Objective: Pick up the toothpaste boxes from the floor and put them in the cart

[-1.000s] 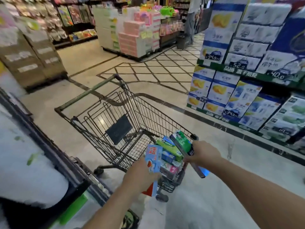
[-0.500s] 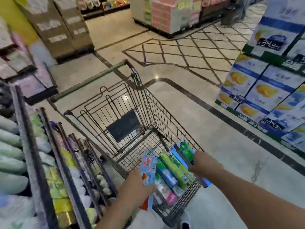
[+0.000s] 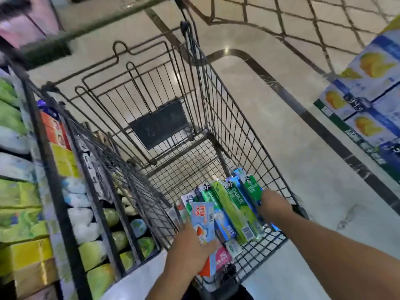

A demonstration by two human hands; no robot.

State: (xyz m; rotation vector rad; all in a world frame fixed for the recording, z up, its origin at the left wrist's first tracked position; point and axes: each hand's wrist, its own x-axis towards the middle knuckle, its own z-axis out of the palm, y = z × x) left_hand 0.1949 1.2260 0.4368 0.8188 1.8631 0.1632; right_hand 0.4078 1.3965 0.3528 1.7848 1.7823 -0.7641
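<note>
A person's left hand (image 3: 190,245) grips a pale blue toothpaste box (image 3: 203,224) at six o'clock over the wire cart (image 3: 227,118). At four o'clock, the right hand (image 3: 273,204) clasps a green box (image 3: 252,187). More toothpaste boxes (image 3: 229,208) lie piled in the cart's near end, beside stocked shelves (image 3: 43,202) at nine o'clock.

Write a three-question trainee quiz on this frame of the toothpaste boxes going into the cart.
1. True or false: the left hand holds a light blue box.
2. Where does the right hand hold its green and blue boxes? A over the cart basket, B on the floor, C on the shelf
3. Fill in: the black flap hangs at the cart's ____ end.

Key: 1 true; 2 A; 3 far.
</note>
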